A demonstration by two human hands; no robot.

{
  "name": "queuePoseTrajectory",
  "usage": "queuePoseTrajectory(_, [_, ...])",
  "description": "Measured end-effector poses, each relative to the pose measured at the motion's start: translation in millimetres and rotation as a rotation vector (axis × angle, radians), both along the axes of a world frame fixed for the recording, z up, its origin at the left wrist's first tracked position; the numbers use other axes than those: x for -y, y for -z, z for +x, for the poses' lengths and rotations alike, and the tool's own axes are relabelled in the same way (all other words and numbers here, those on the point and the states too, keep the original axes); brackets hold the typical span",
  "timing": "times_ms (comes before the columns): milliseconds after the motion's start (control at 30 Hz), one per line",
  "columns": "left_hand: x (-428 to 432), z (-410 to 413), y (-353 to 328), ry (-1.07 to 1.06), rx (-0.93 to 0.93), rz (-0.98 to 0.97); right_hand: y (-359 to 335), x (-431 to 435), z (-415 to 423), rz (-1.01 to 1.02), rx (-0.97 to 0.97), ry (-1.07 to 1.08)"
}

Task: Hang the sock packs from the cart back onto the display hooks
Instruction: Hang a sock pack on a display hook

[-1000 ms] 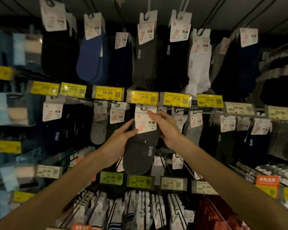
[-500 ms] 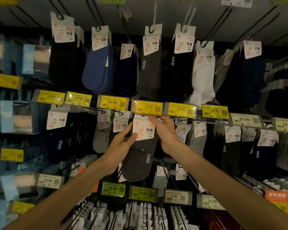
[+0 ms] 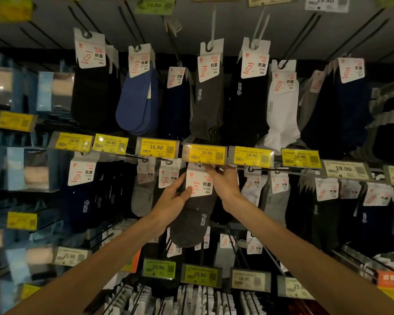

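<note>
Hanging a grey sock pack on the middle-row hook

We are holding the sock pack (image 3: 192, 220) just under the yellow price tag (image 3: 204, 153). The left hand (image 3: 172, 202) is gripping its side, and the right hand (image 3: 225, 184) fingers are pinching the card's top edge. We are advising lining the card hole up squarely with the hook, which is hidden behind the tag. The cart is out of view; neighbouring packs (image 3: 252, 189) are hanging alongside.
</note>
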State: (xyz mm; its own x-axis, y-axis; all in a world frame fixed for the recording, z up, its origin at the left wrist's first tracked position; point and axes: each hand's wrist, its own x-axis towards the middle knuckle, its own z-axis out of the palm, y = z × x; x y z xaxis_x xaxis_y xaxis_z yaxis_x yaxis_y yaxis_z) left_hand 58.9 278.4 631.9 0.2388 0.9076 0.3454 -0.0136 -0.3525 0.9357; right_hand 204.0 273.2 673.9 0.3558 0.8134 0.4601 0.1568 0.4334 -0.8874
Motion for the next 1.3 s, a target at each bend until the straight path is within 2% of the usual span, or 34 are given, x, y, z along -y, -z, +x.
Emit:
queuePoseTrajectory(100, [-2, 4, 4, -0.024, -0.023, 0.004, 8, -1, 1, 0.090, 0.263, 0.135])
queuePoseTrajectory(267, [-4, 1, 21, -0.094, -0.113, 0.049, 49, 13, 6, 0.432, 0.952, 0.531])
queuePoseTrajectory(333, [-4, -3, 30, -0.133, -0.147, 0.062, 64, 17, 7, 0.486, 1.163, 0.562])
queuePoseTrajectory(400, [-4, -8, 40, -0.178, -0.209, 0.068, 73, 17, 6, 0.425, 1.306, 0.529])
queuePoseTrajectory(533, [0, -17, 59, -0.238, -0.333, 0.035, 71, 4, 3, 0.237, 1.411, 0.479])
queuePoseTrajectory(900, [15, -16, 53, -0.247, -0.165, -0.018, 65, -84, 20, -0.157, 1.531, 0.453])
queuePoseTrajectory(1133, [17, -3, 45, -0.183, -0.199, 0.003, 61, -147, 41, -0.469, 1.629, 0.344])
queuePoseTrajectory(1300, [10, 5, 37, -0.185, -0.239, 0.027, 50, -180, 51, -0.538, 1.682, 0.332])
